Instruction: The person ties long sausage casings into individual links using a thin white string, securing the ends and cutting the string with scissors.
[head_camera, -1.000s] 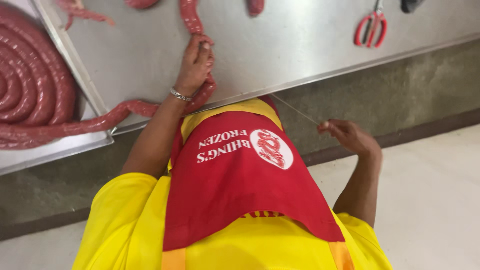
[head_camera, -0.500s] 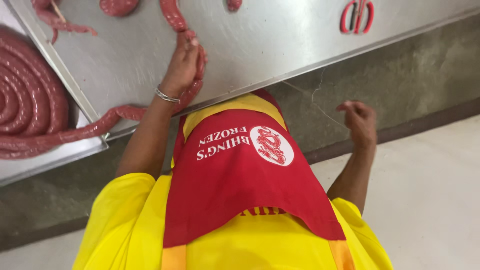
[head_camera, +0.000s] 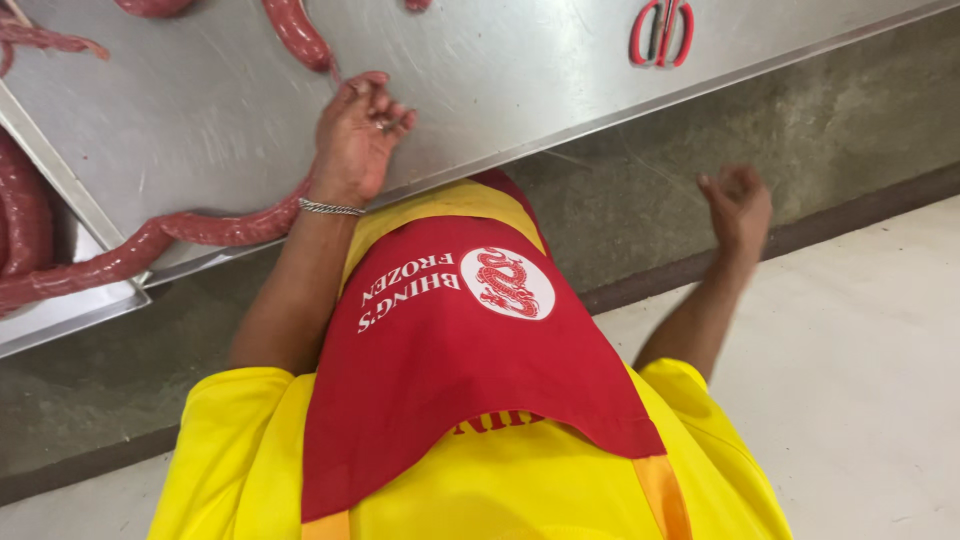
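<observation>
My left hand, with a silver bracelet at the wrist, lies on the steel table, its fingers curled over a long red sausage rope. The rope runs from under my palm leftward, over the table edge, into a metal tray. A further sausage link lies just beyond my fingertips. My right hand is blurred, raised in the air beside the table's front edge, fingers apart and holding nothing that I can see.
Red-handled scissors lie on the table at the far right. More coiled sausage fills the tray at the left. A red apron over a yellow shirt covers the lower view. Pale floor lies to the right.
My right hand has swung out to the right, away from my body, fingers spreading. My left hand stays on the sausage rope. The view has shifted, so the table appears lower.
</observation>
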